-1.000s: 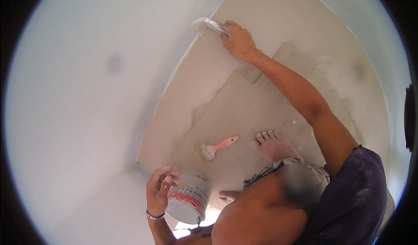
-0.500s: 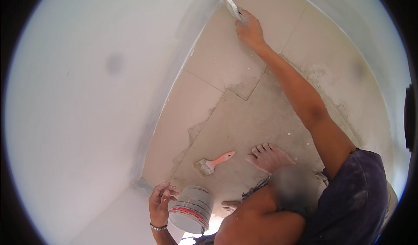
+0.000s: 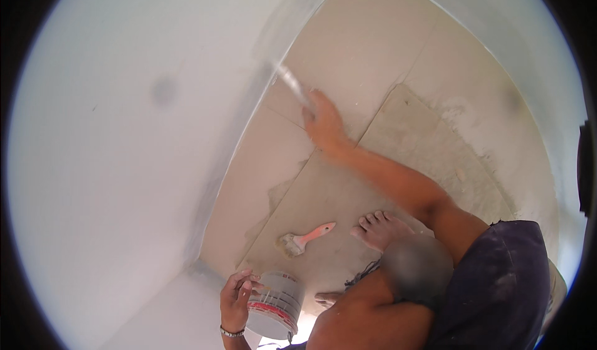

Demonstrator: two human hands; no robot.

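Note:
My right hand [image 3: 325,125] is closed round a putty knife [image 3: 292,82], a pale, flat tool smeared by motion. Its far end meets the foot of the white wall [image 3: 155,182], where a grey strip runs above the floor. At the lower left, my left hand [image 3: 237,300] hovers beside a bucket [image 3: 275,300], fingers loosely bent and apart, with nothing visible in them. The bucket is greyish with a red band and pale streaks. On the floor between bucket and foot lies a wide paintbrush [image 3: 305,240] with an orange handle and pale, caked bristles.
Large beige tiles [image 3: 348,32] border the walls, and a rougher grey-brown floor [image 3: 329,194] fills the middle. My bare foot [image 3: 382,228] and bent knee take up the lower right. Another white wall [image 3: 497,45] curves along the right.
My right hand has swept the putty knife toward me along the wall's foot, down and left in the picture. My left hand has shifted slightly right and down, beside the bucket.

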